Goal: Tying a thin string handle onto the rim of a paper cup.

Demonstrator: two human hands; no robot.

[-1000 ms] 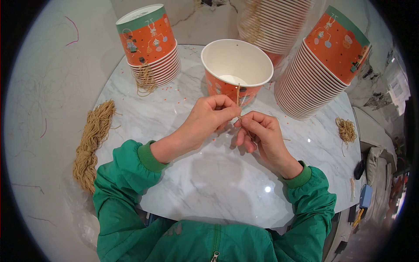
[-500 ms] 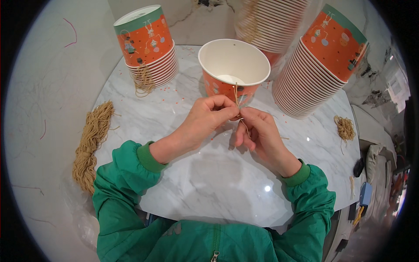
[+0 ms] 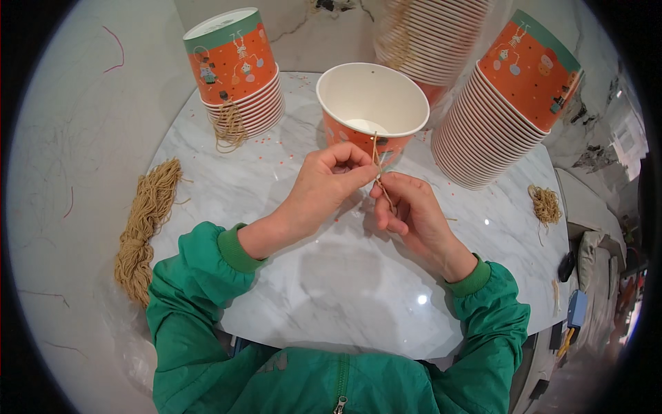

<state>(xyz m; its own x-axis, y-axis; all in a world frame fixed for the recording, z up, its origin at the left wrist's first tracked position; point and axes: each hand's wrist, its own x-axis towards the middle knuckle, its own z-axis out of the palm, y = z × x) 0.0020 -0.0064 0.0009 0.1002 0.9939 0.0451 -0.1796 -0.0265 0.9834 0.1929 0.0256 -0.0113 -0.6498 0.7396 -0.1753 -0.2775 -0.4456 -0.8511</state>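
An orange paper bucket [image 3: 338, 136] with a white inside stands upright in front of my hands. A tan twine cord [image 3: 376, 146] comes through its near wall just below the rim and runs down to my fingers. My left hand [image 3: 329, 181] pinches the cord between thumb and forefinger. Close beside it, my right hand [image 3: 412, 207] also pinches the cord, its other fingers loosely curled. A short end of twine hangs below the pinch; whether it is knotted there I cannot make out.
Stacks of upturned orange buckets stand at the left [image 3: 238, 76] and right [image 3: 493, 114], with a wrapped stack [image 3: 441, 41] behind. A twine bundle [image 3: 146, 228] lies at the table's left edge, a small twine coil [image 3: 545, 204] at the right. Orange specks dot the marble table [image 3: 310, 310].
My fingertips have drawn slightly apart at the cord, and the right hand's fingers have shifted a little. The whole view has moved slightly; the bucket stays in place.
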